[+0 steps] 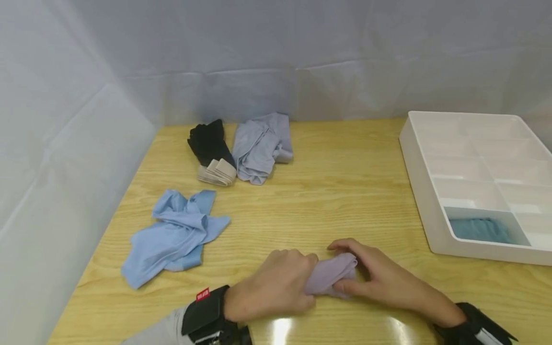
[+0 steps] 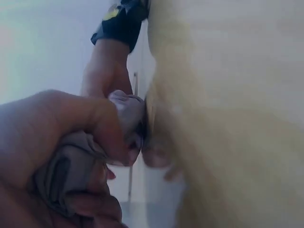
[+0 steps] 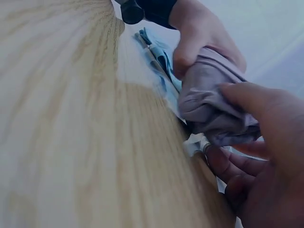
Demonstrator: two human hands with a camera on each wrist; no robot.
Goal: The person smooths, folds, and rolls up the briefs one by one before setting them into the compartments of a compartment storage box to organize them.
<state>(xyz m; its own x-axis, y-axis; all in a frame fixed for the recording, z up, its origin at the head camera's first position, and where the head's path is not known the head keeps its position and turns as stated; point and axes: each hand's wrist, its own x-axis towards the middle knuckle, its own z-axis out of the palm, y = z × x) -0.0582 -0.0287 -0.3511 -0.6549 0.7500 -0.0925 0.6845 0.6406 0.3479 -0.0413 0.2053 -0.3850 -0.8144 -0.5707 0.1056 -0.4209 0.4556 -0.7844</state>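
A rolled lilac cloth (image 1: 329, 274) lies near the table's front edge, held from both ends. My left hand (image 1: 276, 286) grips its left end, fingers wrapped round the fabric (image 2: 66, 175). My right hand (image 1: 379, 278) holds the right end, thumb on top and fingers curled under the lilac roll (image 3: 213, 109). A light blue crumpled garment (image 1: 174, 235) lies to the left of the hands.
A white divided tray (image 1: 424, 191) stands at the right with a teal cloth (image 1: 480, 230) in a near compartment. At the back lie a black and beige bundle (image 1: 212, 153) and a grey-lavender garment (image 1: 260, 143). White sheets wall the wooden table (image 1: 336, 191) at left and rear.
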